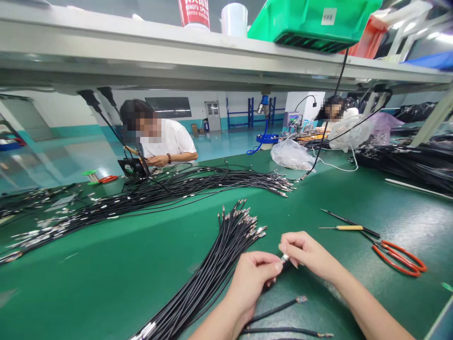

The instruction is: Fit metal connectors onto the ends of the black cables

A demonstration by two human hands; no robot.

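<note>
My left hand [252,278] is closed in a pinch near the front middle of the table. My right hand [305,251] pinches from the other side. Between the fingertips of both hands is a small silver metal cable connector [284,258]; the cable behind it is mostly hidden by my left hand. Left of my hands lies a thick bundle of black cables [208,274] with bare metal connectors at its far end. Below my left wrist, a loose black cable [274,310] with a metal end lies on the green table [106,283].
Red-handled scissors [399,259], a yellow-handled pick [348,228] and a black pointed tool [339,217] lie at right. A long cable bundle [170,186] crosses the back. A shelf [159,52] hangs overhead, with a dangling black cord [323,127]. Two co-workers sit beyond.
</note>
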